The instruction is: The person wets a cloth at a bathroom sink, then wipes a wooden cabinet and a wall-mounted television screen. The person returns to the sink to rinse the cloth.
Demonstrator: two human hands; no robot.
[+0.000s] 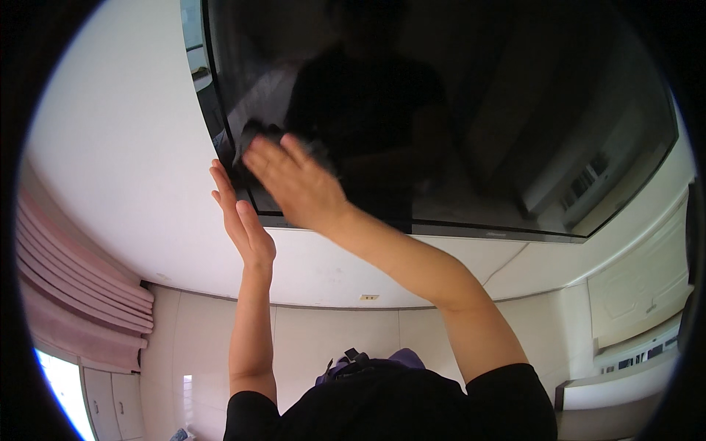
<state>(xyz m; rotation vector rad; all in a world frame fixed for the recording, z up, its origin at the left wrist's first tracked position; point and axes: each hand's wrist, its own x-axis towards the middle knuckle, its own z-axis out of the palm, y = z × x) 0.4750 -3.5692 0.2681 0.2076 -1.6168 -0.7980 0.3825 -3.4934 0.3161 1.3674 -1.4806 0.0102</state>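
Observation:
A large flat-screen television (469,121) with a glossy black screen fills the upper view, and my dark reflection shows in it. My right hand (300,182) lies nearly flat against the screen near its lower left corner, blurred by motion. Under and around its fingertips is what looks like a dark grey cloth (242,144), mostly hidden and hard to tell from reflections. My left hand (242,226) rests upright along the television's left edge, just below and beside the right hand. Its fingers point up and its thumb stands apart, with nothing held.
Behind the television is a white wall (121,121), with a socket (369,297) lower down and a thin cable (504,264) hanging to the right. A pink curtain (83,286) hangs at left above white cabinet doors (113,405). White cabinetry (640,286) stands at right.

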